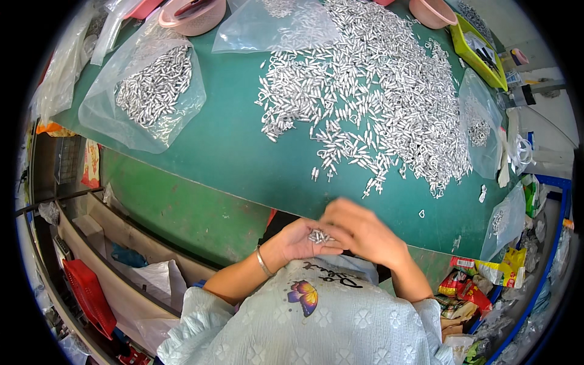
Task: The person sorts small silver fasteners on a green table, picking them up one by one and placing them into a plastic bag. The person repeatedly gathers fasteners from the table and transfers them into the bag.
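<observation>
Close to my body, at the table's front edge, my left hand [295,239] is turned palm up and cupped. Several small silver pointed metal pieces [317,236] lie in its palm. My right hand [363,230] is over the left one, its fingers curled down beside these pieces. Motion smears those fingers, so whether they pinch a piece does not show. Beyond both hands, a wide heap of the same silver pieces [395,91] covers much of the green table [243,164]. A single heart-shaped piece [421,213] lies to the right of my right hand.
At the left, a clear plastic bag [176,131] holds a pile of silver pieces. Another clear bag [243,33] lies at the back. Pink bowls [201,21] and a yellow-green basket [471,42] stand along the far side. More small bags [510,222] line the right edge.
</observation>
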{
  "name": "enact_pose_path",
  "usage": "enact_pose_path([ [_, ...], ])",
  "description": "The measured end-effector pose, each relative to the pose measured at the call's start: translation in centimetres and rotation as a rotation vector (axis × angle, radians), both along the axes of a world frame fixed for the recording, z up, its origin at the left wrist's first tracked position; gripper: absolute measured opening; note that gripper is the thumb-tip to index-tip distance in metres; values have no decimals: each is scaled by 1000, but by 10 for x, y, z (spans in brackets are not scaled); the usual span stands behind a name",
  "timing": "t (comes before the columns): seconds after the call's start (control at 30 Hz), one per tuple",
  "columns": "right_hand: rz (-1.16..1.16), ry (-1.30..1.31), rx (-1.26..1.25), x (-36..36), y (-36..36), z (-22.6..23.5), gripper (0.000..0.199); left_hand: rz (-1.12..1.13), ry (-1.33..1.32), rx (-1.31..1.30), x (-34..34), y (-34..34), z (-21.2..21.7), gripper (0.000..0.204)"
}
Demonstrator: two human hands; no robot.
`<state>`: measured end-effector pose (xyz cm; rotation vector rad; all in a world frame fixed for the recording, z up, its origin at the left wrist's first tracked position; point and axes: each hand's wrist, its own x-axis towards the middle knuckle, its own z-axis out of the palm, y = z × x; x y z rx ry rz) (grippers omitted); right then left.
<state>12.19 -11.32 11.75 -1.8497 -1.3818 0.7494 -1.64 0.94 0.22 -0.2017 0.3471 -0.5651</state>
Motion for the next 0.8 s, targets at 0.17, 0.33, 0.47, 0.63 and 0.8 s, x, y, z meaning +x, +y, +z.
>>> enact_pose_path([
  [0.17, -244, -431, 117, 25, 38, -26, 29, -68, -28, 132, 3, -3, -9, 33],
  [0.33, -238, -415, 112, 22, 21, -33, 29, -92, 28, 307, 3, 1, 17, 33],
  [0.47, -303, -399, 155, 18, 32, -23, 28, -105, 5, 355, 1, 3, 13, 36],
  [0.63, -268, -438, 119, 18, 28, -35, 29, -124, 9, 354, 5, 6, 23, 45],
  [0.8, -209, -339, -6, 3, 5, -17, 28, -114, 19, 284, 8, 9, 32, 52],
])
